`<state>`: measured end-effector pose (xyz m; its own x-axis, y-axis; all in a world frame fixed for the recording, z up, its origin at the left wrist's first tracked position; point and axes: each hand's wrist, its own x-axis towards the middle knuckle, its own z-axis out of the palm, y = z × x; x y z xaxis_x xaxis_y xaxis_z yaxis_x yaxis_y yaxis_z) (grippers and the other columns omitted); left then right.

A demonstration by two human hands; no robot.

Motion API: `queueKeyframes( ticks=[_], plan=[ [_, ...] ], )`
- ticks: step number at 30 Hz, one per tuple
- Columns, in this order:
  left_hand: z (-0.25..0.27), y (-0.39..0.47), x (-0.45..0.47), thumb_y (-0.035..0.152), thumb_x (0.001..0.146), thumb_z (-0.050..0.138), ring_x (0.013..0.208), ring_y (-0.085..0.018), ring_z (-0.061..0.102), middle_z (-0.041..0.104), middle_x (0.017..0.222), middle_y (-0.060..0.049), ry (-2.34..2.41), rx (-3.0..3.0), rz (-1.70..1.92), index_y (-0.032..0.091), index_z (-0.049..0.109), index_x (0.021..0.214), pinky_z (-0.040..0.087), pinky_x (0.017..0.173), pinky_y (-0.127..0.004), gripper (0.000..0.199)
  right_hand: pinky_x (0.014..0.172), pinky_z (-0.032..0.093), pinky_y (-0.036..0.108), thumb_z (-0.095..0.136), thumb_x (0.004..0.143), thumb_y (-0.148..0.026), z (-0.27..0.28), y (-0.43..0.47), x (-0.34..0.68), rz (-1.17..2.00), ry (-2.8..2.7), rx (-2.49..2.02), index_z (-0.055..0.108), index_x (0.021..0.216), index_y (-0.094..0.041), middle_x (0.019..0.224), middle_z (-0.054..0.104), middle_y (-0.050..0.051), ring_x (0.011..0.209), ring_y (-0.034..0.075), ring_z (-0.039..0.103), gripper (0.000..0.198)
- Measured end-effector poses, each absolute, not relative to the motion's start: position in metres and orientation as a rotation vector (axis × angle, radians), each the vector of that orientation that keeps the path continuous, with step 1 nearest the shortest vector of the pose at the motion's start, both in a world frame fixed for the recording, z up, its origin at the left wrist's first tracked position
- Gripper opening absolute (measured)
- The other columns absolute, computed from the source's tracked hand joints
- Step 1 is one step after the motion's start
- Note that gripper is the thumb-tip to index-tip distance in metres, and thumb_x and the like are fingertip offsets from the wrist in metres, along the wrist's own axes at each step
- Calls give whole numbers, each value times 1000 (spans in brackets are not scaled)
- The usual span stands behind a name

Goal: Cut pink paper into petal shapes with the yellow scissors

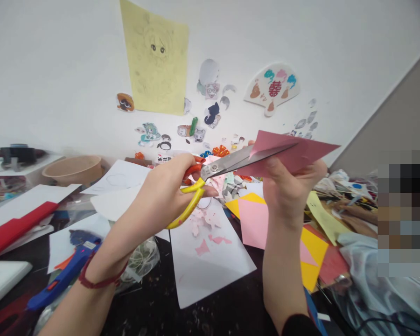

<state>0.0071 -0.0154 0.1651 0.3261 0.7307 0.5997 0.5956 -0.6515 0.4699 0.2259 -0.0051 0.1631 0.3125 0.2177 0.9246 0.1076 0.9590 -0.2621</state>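
Note:
My left hand grips a pair of scissors with one yellow and one red-orange handle loop. The blades point to the right and overlap a dark pink sheet of paper, which is held up by my right hand with the thumb on its near face. Below the scissors, a white sheet lies on the dark table with pink paper scraps on it. Light pink paper and yellow paper lie under my right forearm.
A blue glue gun and a bag of string-like material lie at the left. Behind them stands a round tan bowl. Clear plastic wrapping is at the right. Stickers and a yellow drawing hang on the wall.

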Motion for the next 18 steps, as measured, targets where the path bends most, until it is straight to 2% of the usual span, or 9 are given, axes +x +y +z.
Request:
queueKeyframes(
  ticks=[7, 11, 14, 18],
  plan=[
    [167, -16, 5, 62, 81, 62, 69, -18, 54, 63, 78, -1, 1210, 2452, 1256, 21, 53, 83, 39, 62, -30, 42, 71, 61, 36, 86, 68, -28, 166, -15, 228, 41, -1307, -367, 75, 74, -27, 71, 68, -4, 67, 15, 64, 12],
    [165, -14, 4, 51, 78, 66, 60, -14, 46, 58, 74, 1, 1283, 2486, 1258, 22, 54, 85, 35, 56, -28, 33, 66, 60, 33, 86, 67, -27, 166, -16, 230, 58, -1312, -370, 77, 76, -27, 72, 70, -4, 67, 14, 64, 12],
    [164, -14, 4, 43, 75, 66, 65, -16, 51, 61, 81, 0, 1307, 2483, 1252, 23, 55, 92, 37, 58, -28, 29, 64, 59, 31, 87, 67, -24, 166, -16, 230, 88, -1319, -350, 79, 79, -28, 74, 72, -4, 69, 14, 65, 15],
    [165, -17, 5, 45, 75, 66, 67, -17, 52, 61, 85, -1, 1312, 2488, 1265, 23, 55, 97, 38, 60, -30, 33, 65, 59, 33, 86, 68, -22, 166, -18, 227, 103, -1328, -355, 80, 79, -28, 76, 73, -3, 70, 16, 67, 14]
  ],
)
